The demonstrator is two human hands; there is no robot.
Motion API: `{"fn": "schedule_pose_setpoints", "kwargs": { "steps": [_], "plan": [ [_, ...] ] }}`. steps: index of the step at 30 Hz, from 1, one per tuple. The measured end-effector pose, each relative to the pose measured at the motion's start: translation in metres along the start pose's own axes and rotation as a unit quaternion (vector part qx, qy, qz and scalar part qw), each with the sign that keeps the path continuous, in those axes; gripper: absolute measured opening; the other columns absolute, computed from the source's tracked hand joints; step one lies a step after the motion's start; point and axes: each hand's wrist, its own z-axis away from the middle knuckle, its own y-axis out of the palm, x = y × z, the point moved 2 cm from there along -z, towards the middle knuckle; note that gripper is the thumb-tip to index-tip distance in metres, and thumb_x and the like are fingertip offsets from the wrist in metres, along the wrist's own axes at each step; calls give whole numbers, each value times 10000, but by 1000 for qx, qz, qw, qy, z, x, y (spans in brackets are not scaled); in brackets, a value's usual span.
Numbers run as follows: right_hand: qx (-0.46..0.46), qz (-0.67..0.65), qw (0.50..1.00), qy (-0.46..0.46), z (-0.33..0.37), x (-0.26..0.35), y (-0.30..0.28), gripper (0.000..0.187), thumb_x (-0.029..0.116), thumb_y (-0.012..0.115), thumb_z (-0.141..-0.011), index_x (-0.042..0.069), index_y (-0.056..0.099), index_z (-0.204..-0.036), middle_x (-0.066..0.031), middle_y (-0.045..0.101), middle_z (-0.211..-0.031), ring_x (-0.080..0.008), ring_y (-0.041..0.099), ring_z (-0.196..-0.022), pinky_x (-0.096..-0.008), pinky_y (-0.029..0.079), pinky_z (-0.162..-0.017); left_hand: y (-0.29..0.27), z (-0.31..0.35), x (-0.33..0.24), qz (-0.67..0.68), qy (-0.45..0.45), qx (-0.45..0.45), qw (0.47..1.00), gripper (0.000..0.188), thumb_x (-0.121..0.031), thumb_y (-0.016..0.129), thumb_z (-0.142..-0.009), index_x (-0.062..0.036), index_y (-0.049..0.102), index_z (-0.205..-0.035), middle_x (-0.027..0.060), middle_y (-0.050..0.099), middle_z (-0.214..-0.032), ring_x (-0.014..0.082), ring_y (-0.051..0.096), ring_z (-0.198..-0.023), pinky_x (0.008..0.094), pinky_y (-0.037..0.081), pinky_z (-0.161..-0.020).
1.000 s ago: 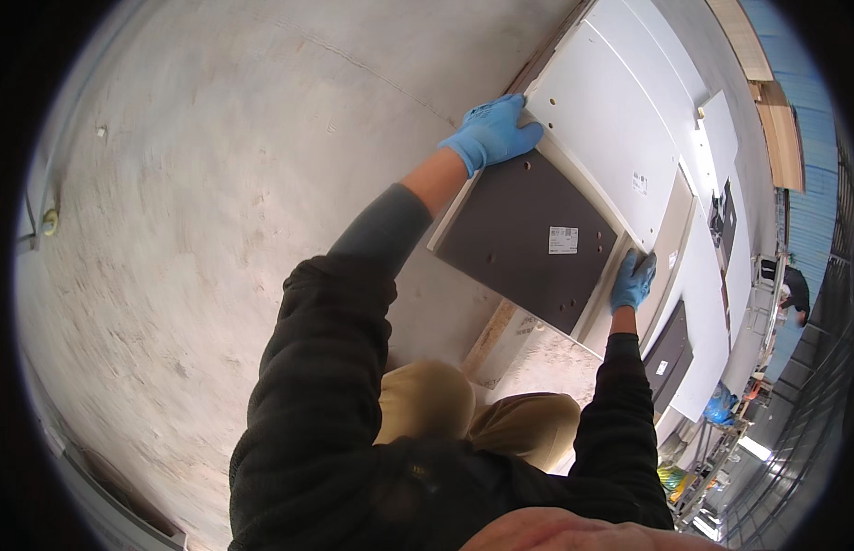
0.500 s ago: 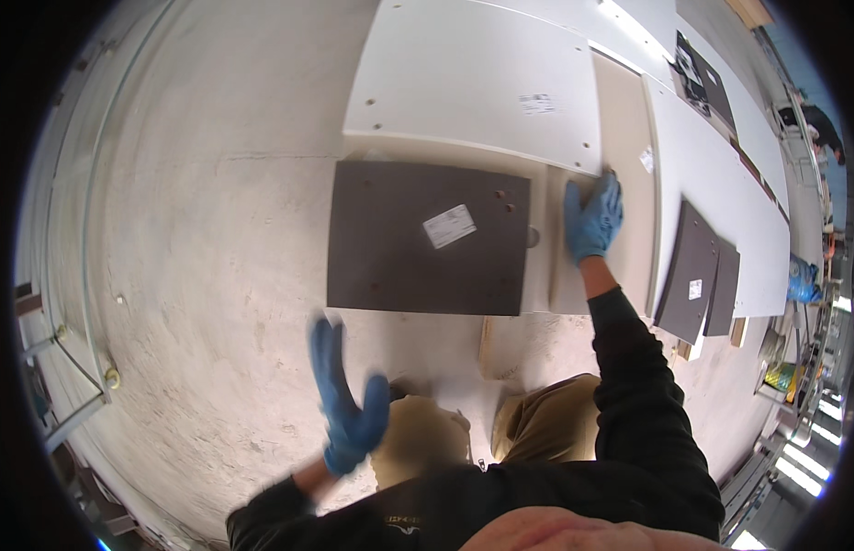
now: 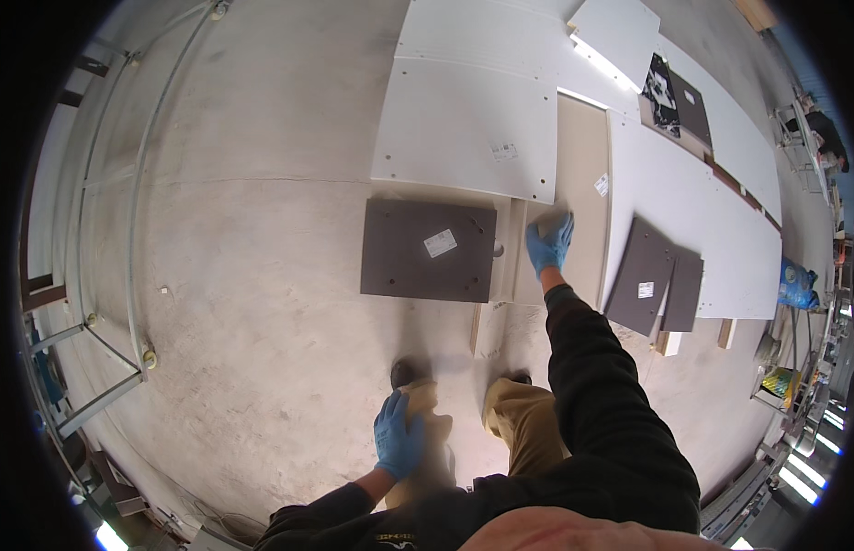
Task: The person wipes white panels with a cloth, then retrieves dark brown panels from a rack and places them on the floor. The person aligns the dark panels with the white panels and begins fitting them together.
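My right hand (image 3: 549, 244), in a blue glove, reaches forward onto a beige panel (image 3: 578, 174), fingers stretched out with nothing held. Beside it on the left lies a dark grey-brown board (image 3: 399, 262) with a white label and several small holes. A large white panel (image 3: 464, 124) with a label lies beyond that board. In a matching glove, my left hand (image 3: 397, 436) is down by my left leg, open and apart from the boards. Whether its palm touches the trousers I cannot tell.
More white panels (image 3: 693, 230) lie to the right, with two dark boards (image 3: 640, 275) on them. Wooden blocks (image 3: 668, 343) show under their near edge. A metal-framed rack (image 3: 138, 220) stands at left. Another person (image 3: 824, 138) is at the far right.
My left hand has drawn back from near the dark board toward my leg. My right hand stays on the beige panel. The view has shifted, with the boards now appearing smaller.
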Motion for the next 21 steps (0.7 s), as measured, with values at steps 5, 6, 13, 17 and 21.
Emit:
{"fn": "schedule_pose_setpoints", "kwargs": {
  "steps": [5,6,13,17,21],
  "plan": [
    [285,54,957,12,100,30,-105,929,509,655,-959,-68,320,-1605,-292,349,-1662,-410,326,-1558,-439,279,-1288,-23,26,22,-62,-62,23,996,495,-286,626,-945,18,601,-1335,246,610,-1350,443,561,-1269,537,462,-1056],
    [344,65,937,21,123,44,-135,919,525,643,-964,-58,338,-1604,-277,354,-1667,-391,330,-1562,-425,285,-1287,-30,32,21,-95,-84,22,992,504,-317,620,-948,14,605,-1328,241,613,-1332,438,560,-1264,536,462,-1051],
    [452,151,873,105,226,123,-338,856,564,616,-964,-19,449,-1567,-243,474,-1608,-369,444,-1502,-423,350,-1248,-132,116,-7,-12,-134,42,990,523,-413,659,-914,-65,647,-1304,206,681,-1226,436,640,-1162,549,533,-964],
    [435,155,864,199,242,154,-355,859,581,587,-966,-7,445,-1575,-242,470,-1611,-371,446,-1502,-427,362,-1239,-223,89,37,-42,-124,38,991,577,-449,670,-940,33,700,-1255,254,702,-1270,429,665,-1189,502,529,-1028],
    [424,121,863,246,241,192,-332,845,584,560,-961,-1,464,-1564,-239,482,-1602,-365,446,-1502,-428,363,-1235,-325,16,69,-52,-149,52,986,594,-421,696,-944,46,686,-1310,269,685,-1339,419,644,-1269,466,501,-1104]
  ]
}}
